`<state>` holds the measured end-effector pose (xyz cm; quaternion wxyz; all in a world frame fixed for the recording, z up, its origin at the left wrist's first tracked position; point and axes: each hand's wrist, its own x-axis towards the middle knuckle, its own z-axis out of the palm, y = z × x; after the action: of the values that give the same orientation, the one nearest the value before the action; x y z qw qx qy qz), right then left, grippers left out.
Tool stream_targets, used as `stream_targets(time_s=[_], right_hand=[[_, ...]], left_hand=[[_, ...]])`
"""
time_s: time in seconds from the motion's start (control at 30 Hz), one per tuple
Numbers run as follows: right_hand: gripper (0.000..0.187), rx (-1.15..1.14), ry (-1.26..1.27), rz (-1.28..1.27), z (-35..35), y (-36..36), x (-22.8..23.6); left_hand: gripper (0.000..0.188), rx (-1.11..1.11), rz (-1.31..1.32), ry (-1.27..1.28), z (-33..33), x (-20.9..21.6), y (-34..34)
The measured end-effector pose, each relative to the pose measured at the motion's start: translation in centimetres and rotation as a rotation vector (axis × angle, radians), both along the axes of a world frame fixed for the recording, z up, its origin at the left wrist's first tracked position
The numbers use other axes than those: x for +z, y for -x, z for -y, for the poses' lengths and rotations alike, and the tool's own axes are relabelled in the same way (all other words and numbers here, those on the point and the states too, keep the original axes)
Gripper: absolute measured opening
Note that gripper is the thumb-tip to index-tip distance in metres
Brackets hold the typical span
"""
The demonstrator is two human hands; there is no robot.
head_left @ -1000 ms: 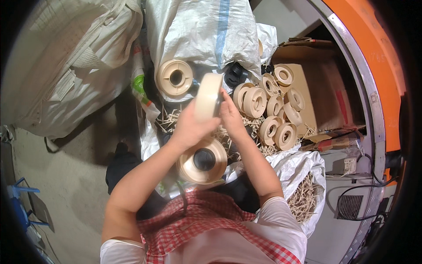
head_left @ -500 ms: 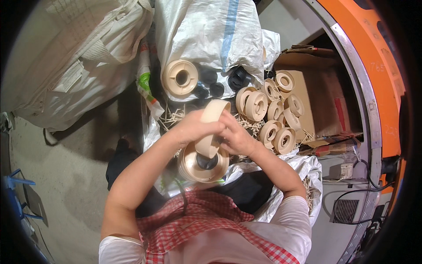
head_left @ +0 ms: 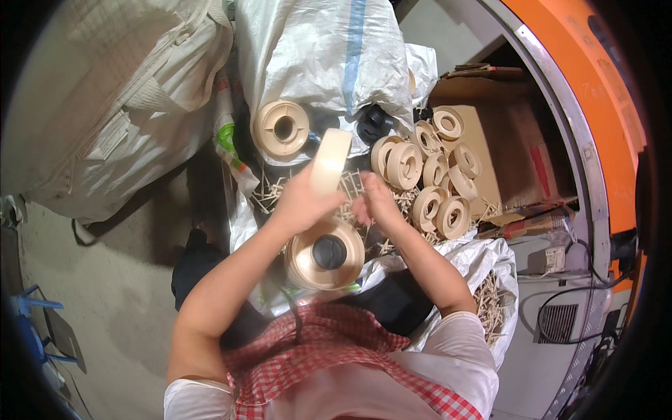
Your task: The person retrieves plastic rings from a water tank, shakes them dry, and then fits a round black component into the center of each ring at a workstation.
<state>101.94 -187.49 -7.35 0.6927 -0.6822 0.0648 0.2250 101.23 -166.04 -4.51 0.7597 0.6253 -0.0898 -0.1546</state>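
Note:
My left hand (head_left: pixel 302 203) grips a cream ring-shaped disc (head_left: pixel 330 160), held on edge above my lap. Just below it a tan spool with a black core (head_left: pixel 326 253) rests near my lap. My right hand (head_left: pixel 376 201) hovers beside the disc with fingers apart, holding nothing that I can see. A larger cream spool (head_left: pixel 281 129) lies further out, against a white sack.
Several small cream spools (head_left: pixel 428 175) are heaped at the right beside a cardboard box (head_left: pixel 504 147). White woven sacks (head_left: pixel 329 56) and a large grey bag (head_left: pixel 105 91) stand ahead. Thin wooden sticks (head_left: pixel 276 192) litter the sheet. An orange machine edge (head_left: pixel 595 77) curves along the right.
Both hands dropped toward the tan spool half a second ago. Now my left hand has lifted the cream disc up again, and my right hand has come off it.

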Motion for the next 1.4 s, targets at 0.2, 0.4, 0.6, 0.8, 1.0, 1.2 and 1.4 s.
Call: stream_targets(time_s=[0.2, 0.4, 0.6, 0.8, 1.0, 1.2, 1.4], right_hand=[[0.041, -0.190, 0.563, 0.447, 3.1, 1.3, -3.9], [0.037, -0.535, 0.575, 0.414, 4.6, 7.8, -10.4], [0.056, -0.146, 0.783, 0.994, 2.2, 8.2, -0.1], [0.071, -0.052, 0.112, 0.387, -1.2, 5.9, 2.7], [0.032, -0.403, 0.292, -0.031, 4.9, 7.3, -6.5], [0.069, -0.592, -0.038, -0.592, 0.1, 13.4, -15.7], [0.062, -0.452, -0.450, -0.473, -0.4, 13.3, -14.3]], left_hand=[[0.049, 0.069, 0.045, 0.202, 0.4, -1.2, 0.8], [0.049, 0.046, 0.028, 0.163, -0.1, -1.9, 2.2], [0.048, -0.051, 0.049, 0.145, 0.4, -1.7, 3.2], [0.053, -0.044, 0.081, 0.113, 1.1, -2.3, 4.7], [0.081, -0.021, 0.820, -0.593, 0.9, -0.4, 8.2], [0.085, -0.429, 0.749, -1.144, 2.3, -4.0, 11.0], [0.088, -0.110, 0.507, -1.015, -2.5, -4.0, 7.8]])
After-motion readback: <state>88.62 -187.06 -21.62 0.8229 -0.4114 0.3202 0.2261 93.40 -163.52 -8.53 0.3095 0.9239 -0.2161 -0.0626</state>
